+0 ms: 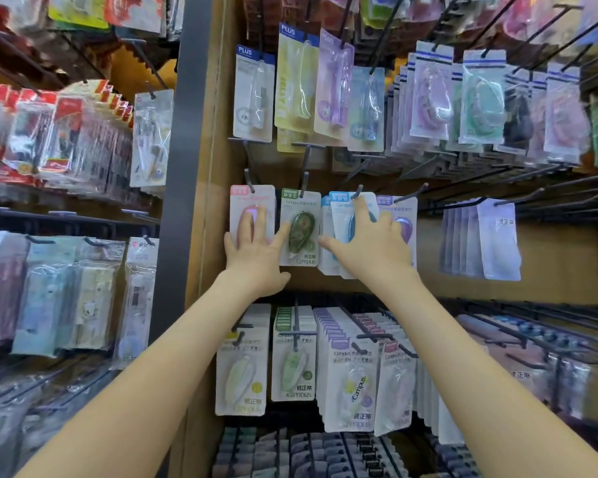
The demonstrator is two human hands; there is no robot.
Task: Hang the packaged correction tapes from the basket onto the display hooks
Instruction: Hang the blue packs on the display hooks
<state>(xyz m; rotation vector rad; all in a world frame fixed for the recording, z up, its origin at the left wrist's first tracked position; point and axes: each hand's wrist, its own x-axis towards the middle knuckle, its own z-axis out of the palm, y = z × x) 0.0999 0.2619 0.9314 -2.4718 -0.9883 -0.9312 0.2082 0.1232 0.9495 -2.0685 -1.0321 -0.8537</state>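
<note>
Four Campus correction tape packs hang side by side on the middle row of black hooks: pink [252,201], green [301,229], blue [342,215] and purple [403,219]. My left hand [252,253] lies flat on the pink pack with its fingers spread, and its thumb reaches onto the green pack. My right hand [370,243] holds the front blue pack, thumb at its left edge and fingers across its face. The index finger points up beside the hook [358,192] that passes through the pack. No basket is in view.
More packaged tapes fill the hooks above [325,88] and below [346,374]. Long bare hooks [549,198] stick out towards me at the right, above a pale pack stack [497,243]. A grey upright post [183,167] separates this panel from the crowded rack on the left.
</note>
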